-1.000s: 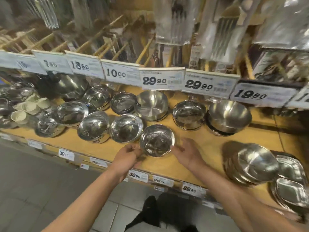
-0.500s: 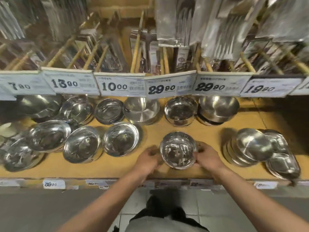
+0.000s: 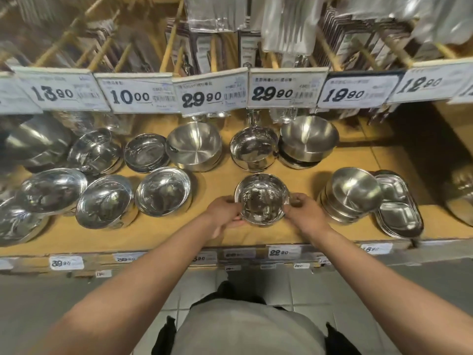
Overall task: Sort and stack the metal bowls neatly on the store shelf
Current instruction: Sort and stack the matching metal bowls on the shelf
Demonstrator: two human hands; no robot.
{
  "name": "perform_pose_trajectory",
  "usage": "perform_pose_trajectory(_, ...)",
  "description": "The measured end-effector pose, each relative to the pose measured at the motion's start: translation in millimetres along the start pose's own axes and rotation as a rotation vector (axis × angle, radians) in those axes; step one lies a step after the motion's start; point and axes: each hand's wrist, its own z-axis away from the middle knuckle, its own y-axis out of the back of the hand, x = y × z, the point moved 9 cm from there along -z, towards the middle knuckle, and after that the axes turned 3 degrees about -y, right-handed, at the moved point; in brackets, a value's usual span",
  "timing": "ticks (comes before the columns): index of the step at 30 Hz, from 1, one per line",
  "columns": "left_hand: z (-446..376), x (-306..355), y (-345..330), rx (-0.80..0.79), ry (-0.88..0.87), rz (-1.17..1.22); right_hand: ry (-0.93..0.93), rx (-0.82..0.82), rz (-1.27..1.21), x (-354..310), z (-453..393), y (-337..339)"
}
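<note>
A shiny small metal bowl (image 3: pixel 261 198) sits at the front middle of the wooden shelf (image 3: pixel 225 180). My left hand (image 3: pixel 223 213) grips its left rim and my right hand (image 3: pixel 304 213) grips its right rim. Directly behind it stands a similar bowl stack (image 3: pixel 253 149). A brushed bowl stack (image 3: pixel 308 140) is at the back right and another brushed stack (image 3: pixel 352 194) stands to the right of the held bowl. Several polished bowls (image 3: pixel 163 190) line the left half of the shelf.
Compartment trays (image 3: pixel 398 208) lie stacked at the far right. Price tags (image 3: pixel 210 92) hang from the upper shelf edge just above the back row. Packaged utensils hang on wooden pegs above. Bare wood shows between the held bowl and the polished bowls on the left.
The bowl between my hands has shifted right along the shelf front, from beside the left polished bowls to in front of the back middle stack. My view has turned to face the shelf squarely.
</note>
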Motion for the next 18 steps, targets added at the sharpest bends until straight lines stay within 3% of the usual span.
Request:
perform_pose_trajectory(9,19,-6,-11,0.045,0.020,0.082,0.049,-0.098,0.081,-9,8,5)
perform_pose_trajectory(18,29,-9,-9,0.081,0.018,0.050,0.041,-0.169,-0.009,-3,13,2)
